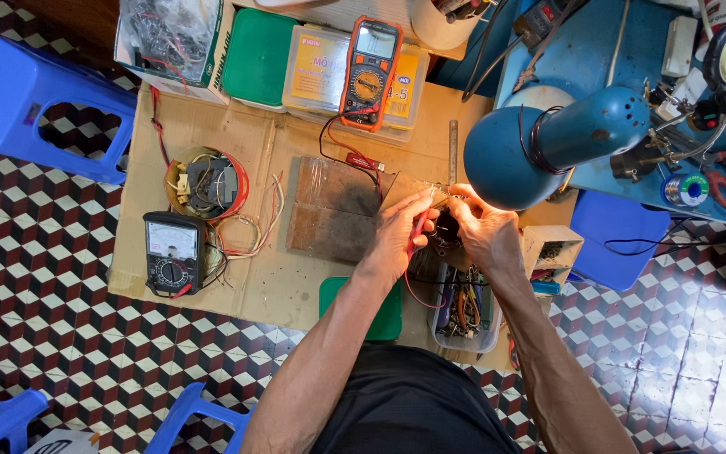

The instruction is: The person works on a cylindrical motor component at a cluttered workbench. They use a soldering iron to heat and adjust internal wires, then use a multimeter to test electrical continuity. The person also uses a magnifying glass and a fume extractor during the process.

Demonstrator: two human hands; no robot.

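My left hand (398, 231) pinches a red probe (418, 233) whose red lead runs back to the orange digital multimeter (370, 74) at the far edge of the cardboard. My right hand (485, 231) grips a small dark round part (444, 233) with wires, held between both hands under the blue desk lamp (548, 143). The probe tip touches the part near my right fingers. Both hands hover just right of a worn brown wooden board (334, 210).
A black analog meter (173, 252) and a wired round coil assembly (207, 183) lie at left on the cardboard sheet (279, 286). A clear parts tray (464, 311), green lids, plastic boxes, blue stools and a blue bench with solder and tools surround me.
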